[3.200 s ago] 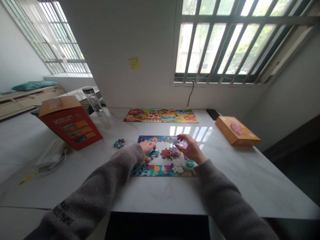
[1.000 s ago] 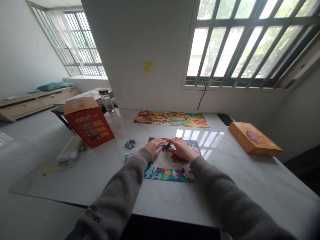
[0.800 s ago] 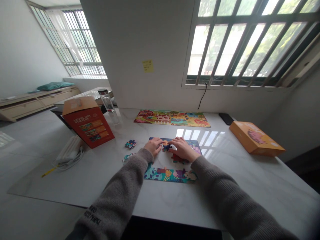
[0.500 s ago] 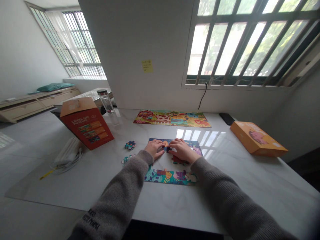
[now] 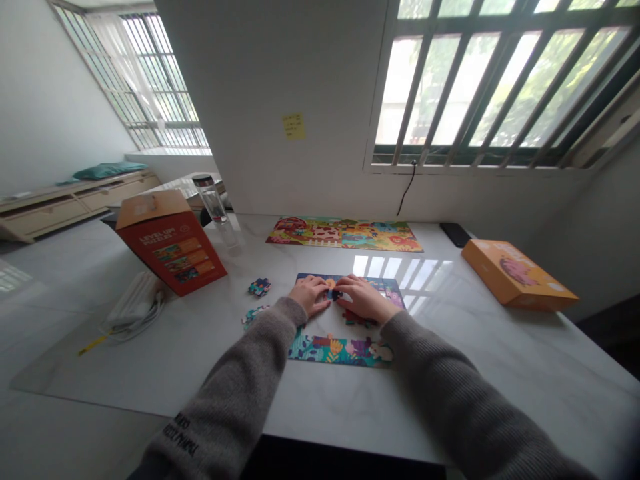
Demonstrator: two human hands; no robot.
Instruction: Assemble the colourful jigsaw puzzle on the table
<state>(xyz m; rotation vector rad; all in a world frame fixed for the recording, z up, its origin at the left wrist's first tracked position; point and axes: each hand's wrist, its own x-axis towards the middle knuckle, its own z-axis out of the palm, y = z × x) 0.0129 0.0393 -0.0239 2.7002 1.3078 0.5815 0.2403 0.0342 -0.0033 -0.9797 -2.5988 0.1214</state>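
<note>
A partly assembled jigsaw puzzle lies on the table, its dark blue top strip under my fingers and its teal bottom strip nearer to me. My left hand has its fingers curled at the top strip's inner edge. Opposite it, my right hand is closed too, thumb and fingertips meeting. Between the fingertips shows a small dark puzzle piece, largely covered by them. Below my right palm are reddish puzzle pieces. Loose pieces lie left of my left hand, with teal ones beside my sleeve.
A long assembled farm-animal puzzle lies by the wall. At left stand a red puzzle box, a glass bottle and a white power strip with its cable. At right are an orange box and a black phone.
Both hands stay at the top strip, with the fingertips shifted very slightly around the dark piece. The view has tilted a little; nothing else has visibly moved.
</note>
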